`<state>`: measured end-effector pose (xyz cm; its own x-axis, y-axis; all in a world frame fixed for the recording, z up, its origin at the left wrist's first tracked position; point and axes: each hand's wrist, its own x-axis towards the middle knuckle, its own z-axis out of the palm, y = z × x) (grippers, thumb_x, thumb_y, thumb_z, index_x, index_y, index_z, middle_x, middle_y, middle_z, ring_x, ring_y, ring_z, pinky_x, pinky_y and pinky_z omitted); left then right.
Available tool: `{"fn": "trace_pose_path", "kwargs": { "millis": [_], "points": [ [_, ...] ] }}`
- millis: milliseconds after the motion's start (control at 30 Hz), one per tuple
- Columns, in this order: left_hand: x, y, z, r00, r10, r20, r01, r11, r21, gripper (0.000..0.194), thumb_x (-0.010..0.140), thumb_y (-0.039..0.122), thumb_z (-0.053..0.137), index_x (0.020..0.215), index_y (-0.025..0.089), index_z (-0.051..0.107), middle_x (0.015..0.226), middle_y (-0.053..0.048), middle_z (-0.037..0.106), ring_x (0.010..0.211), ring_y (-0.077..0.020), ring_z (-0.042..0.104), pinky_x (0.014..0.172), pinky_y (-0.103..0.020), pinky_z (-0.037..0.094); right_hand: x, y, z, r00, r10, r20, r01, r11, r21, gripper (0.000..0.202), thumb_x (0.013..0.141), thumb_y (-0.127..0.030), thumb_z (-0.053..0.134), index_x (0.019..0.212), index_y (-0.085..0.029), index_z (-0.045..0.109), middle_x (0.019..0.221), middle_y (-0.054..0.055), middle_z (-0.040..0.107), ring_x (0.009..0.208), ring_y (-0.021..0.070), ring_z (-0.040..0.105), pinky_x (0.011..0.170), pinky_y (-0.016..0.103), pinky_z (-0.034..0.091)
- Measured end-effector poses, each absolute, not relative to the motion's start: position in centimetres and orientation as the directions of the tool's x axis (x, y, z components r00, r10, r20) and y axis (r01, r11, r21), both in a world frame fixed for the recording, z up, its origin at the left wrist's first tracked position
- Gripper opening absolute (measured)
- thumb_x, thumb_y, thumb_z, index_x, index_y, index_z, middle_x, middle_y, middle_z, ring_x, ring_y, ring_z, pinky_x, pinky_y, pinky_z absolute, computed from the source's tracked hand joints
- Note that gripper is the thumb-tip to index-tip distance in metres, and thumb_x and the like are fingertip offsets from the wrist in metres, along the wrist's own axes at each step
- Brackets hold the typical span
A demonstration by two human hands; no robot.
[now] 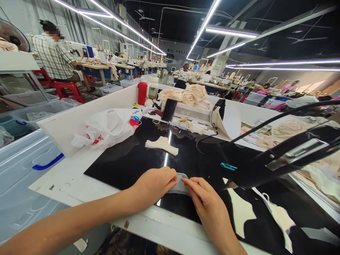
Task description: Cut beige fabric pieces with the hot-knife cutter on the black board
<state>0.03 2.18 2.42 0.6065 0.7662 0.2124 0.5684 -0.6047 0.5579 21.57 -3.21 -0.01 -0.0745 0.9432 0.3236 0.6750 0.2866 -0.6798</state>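
Observation:
Between my two hands, low over the black work surface (119, 156), is a small greyish, partly see-through piece (181, 186); its exact kind I cannot make out. My left hand (156, 184) pinches its left side with curled fingers. My right hand (205, 198) grips its right side between thumb and forefinger. Just beyond my hands lies a cream cut fabric piece (162, 144). More cream pieces (241, 210) lie right of my right hand, one with a thin loop (278, 214). A small teal thread snipper (228, 166) rests farther right.
A black machine arm (292, 156) with a cable reaches in from the right. A white plastic bag (111, 127) sits at the left. Behind stand a red cup (142, 93), a phone (169, 110) and a stack of cream fabric (195, 95). A person (54, 56) sits farther left.

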Motion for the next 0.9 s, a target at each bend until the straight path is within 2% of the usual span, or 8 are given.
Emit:
{"fn": "trace_pose_path", "kwargs": {
  "millis": [133,233,400,633,900],
  "points": [
    [-0.16,2.00,2.04,0.663,0.693,0.284,0.566,-0.712,0.417,0.031,0.111,0.029,0.044,0.098,0.019,0.071,0.088,-0.003,0.062,0.070,-0.0158,0.058,0.062,-0.027,0.037,21.68,-3.28,-0.12,-0.099,0.931,0.353,0.696,0.318,-0.644,0.033,0.106,-0.040,0.051,0.121,-0.035,0.080,0.106,0.007,0.074,0.095,0.0252,0.070,0.082,0.035,0.053],
    [-0.35,1.78,1.96,0.671,0.675,0.308,0.538,-0.729,0.423,0.035,0.112,0.027,0.039,0.104,0.019,0.072,0.090,-0.003,0.061,0.071,-0.0144,0.059,0.062,-0.025,0.042,21.83,-3.37,-0.14,-0.122,0.920,0.374,0.721,0.341,-0.603,0.033,0.107,-0.035,0.049,0.125,-0.034,0.077,0.106,0.007,0.072,0.093,0.0223,0.070,0.078,0.032,0.055],
    [-0.54,1.53,2.09,0.680,0.690,0.248,0.565,-0.709,0.422,0.034,0.111,0.019,0.036,0.113,0.020,0.070,0.094,-0.003,0.060,0.076,-0.0129,0.063,0.069,-0.022,0.051,22.01,-3.48,-0.42,-0.215,0.887,0.409,0.784,0.406,-0.469,0.035,0.110,-0.027,0.043,0.130,-0.031,0.072,0.106,0.005,0.069,0.088,0.0166,0.071,0.073,0.026,0.057],
    [-0.33,1.45,2.39,0.700,0.697,0.155,0.641,-0.710,0.292,0.029,0.111,0.019,0.043,0.102,0.017,0.070,0.094,-0.001,0.061,0.069,-0.0122,0.060,0.060,-0.024,0.045,21.33,-3.52,-0.34,-0.253,0.847,0.467,0.854,0.423,-0.304,0.034,0.111,-0.030,0.040,0.119,-0.025,0.073,0.095,0.004,0.068,0.078,0.0165,0.071,0.064,0.026,0.058],
    [-0.19,1.33,2.13,0.700,0.705,0.111,0.664,-0.701,0.262,0.025,0.110,0.020,0.048,0.097,0.018,0.069,0.092,0.000,0.060,0.068,-0.0139,0.059,0.058,-0.027,0.042,21.17,-3.20,-0.12,-0.289,0.834,0.470,0.875,0.429,-0.225,0.039,0.112,-0.036,0.037,0.116,-0.024,0.074,0.092,0.004,0.068,0.078,0.0179,0.071,0.062,0.027,0.059]
  ]
}}
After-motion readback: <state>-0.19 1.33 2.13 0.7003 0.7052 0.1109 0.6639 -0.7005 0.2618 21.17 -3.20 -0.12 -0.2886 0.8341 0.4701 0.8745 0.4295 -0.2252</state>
